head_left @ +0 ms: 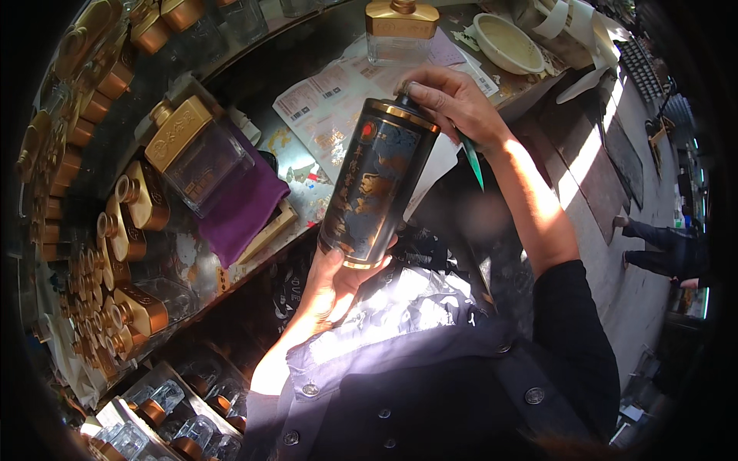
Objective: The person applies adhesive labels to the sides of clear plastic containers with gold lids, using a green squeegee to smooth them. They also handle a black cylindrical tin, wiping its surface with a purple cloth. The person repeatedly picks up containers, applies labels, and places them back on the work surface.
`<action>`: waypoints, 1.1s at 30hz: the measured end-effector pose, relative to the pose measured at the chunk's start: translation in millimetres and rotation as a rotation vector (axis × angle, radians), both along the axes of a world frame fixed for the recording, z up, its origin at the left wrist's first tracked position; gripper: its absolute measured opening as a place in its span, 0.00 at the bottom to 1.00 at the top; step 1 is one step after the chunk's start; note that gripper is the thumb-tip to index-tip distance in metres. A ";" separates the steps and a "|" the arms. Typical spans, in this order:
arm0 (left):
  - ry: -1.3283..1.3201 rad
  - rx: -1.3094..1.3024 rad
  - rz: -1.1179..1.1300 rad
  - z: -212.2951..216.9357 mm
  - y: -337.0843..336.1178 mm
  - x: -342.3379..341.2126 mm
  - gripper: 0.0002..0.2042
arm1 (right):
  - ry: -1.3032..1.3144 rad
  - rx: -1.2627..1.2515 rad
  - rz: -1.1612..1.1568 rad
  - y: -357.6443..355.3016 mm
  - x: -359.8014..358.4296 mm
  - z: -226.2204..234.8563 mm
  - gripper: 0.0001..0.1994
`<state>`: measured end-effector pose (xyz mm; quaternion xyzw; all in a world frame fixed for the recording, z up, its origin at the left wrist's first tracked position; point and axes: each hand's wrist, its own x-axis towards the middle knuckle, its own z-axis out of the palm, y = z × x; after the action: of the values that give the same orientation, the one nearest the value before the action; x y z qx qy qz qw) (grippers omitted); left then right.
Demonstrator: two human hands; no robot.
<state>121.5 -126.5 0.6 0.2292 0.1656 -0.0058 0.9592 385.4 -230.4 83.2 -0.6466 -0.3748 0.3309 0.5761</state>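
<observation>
A tall black bottle (pixel 377 180) with gold bands and a blue-and-gold decorated front is held tilted in front of my body. My left hand (pixel 332 283) is closed round its base, thumb on the front edge. At the top, my right hand (pixel 453 104) pinches the short dark neck. A slim green pointed tool (pixel 471 163) sticks out below the right palm, held in the same hand; its other end is hidden. On the bench to the left, a clear glass bottle with a gold shoulder (pixel 196 154) lies on a purple cloth (pixel 244 200).
Many gold-topped glass bottles (pixel 115 238) crowd the bench's left side. Another gold-shouldered bottle (pixel 401 31) stands at the back on printed papers (pixel 311 104), near a white bowl (pixel 507 44). Crates of bottles (pixel 165 392) sit low left. A person (pixel 661 250) is on the floor area at right.
</observation>
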 end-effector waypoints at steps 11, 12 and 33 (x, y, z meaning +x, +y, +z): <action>-0.034 0.210 0.111 -0.7 -7.7 -2.3 0.42 | 0.035 0.041 0.024 -4.9 3.2 -2.2 0.13; -0.025 0.185 0.138 -2.5 -8.7 -3.6 0.43 | 0.036 0.046 0.028 -5.4 3.5 -2.5 0.13; -0.101 0.502 0.327 -5.4 -14.2 4.3 0.52 | 0.028 0.059 -0.010 -6.7 0.6 -1.5 0.13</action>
<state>125.8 -140.7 -4.8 0.4295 0.1486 0.2014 0.8677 386.0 -237.1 81.7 -0.6266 -0.3730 0.3258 0.6018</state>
